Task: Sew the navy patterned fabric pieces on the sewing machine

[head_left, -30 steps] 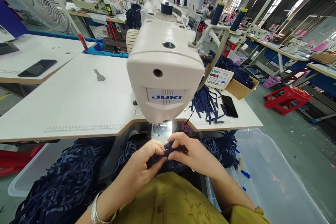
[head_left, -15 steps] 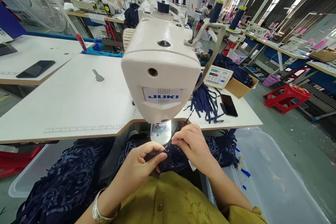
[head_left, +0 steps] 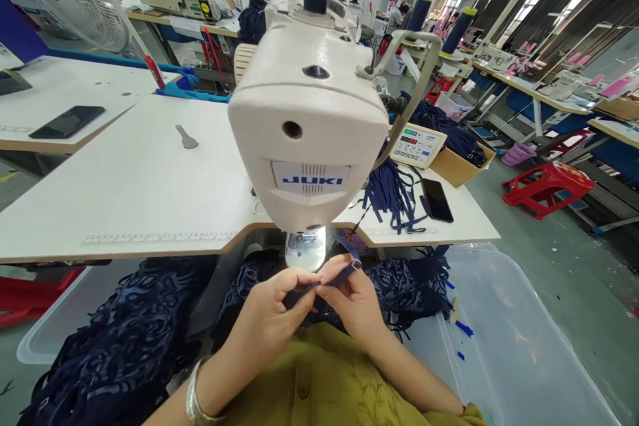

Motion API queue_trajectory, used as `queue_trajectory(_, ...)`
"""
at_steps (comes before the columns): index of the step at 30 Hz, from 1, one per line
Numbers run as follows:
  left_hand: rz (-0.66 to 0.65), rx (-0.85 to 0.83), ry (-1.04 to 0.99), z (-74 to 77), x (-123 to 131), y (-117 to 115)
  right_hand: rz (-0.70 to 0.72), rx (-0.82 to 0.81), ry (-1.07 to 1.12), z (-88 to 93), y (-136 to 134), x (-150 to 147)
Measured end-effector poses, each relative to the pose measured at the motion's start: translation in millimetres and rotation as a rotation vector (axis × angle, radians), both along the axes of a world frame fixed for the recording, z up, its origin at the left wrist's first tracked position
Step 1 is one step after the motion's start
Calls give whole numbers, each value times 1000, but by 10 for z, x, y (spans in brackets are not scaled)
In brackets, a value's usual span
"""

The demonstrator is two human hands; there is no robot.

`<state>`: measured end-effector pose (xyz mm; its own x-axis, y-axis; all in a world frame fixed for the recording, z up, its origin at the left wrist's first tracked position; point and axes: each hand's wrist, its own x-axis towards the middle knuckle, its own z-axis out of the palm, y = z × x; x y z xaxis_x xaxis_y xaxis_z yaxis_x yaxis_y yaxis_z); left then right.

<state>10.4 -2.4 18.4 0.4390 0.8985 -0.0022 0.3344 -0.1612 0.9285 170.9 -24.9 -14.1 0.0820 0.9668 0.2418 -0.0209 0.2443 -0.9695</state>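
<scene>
Just in front of the sewing machine [head_left: 305, 113], both my hands meet over a narrow navy fabric strap [head_left: 344, 273]. My left hand [head_left: 279, 303] pinches the strap between thumb and fingers. Close against it, my right hand [head_left: 357, 303] also grips the strap, and a small ring shows at the strap's upper end. Behind my fingers, the lit metal plate [head_left: 305, 251] lies under the machine head. Dark patterned navy fabric [head_left: 409, 286] hangs below and behind my hands. What lies inside my fingers is partly hidden.
A bundle of navy straps [head_left: 392, 193] and a phone [head_left: 437, 200] lie on the table's right side, by a control panel [head_left: 417, 145]. A flat metal piece [head_left: 186, 138] lies left. Clear plastic bins [head_left: 524, 339] flank my lap; patterned fabric [head_left: 114, 333] fills the left one.
My right hand has moved down and left to meet my left hand. It now grips the navy strap, which stretches up to the right between my hands.
</scene>
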Motion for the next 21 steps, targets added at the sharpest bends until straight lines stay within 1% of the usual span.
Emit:
queue_trajectory(3,71,209,47,-46,1,-55,-92,99,-6,-46,9,-39)
queue_trajectory(5,87,299,71,-55,5,-77,-119,121,-12,-94,7,-55)
queue_trajectory(9,63,390,85,-80,9,-90,-166,154,-74,-178,-11,-62)
queue_trajectory(13,77,475,98,-156,-3,-93,-206,163,-137,-205,-28,-48)
queue_trajectory(17,91,469,95,-175,-6,-97,-180,177,-110,-194,-27,-26)
queue_trajectory(19,77,413,71,-140,1,-94,-139,176,-112,-150,-20,-6)
queue_trajectory(21,57,309,65,-97,8,-84,-82,122,-160,-69,-8,19)
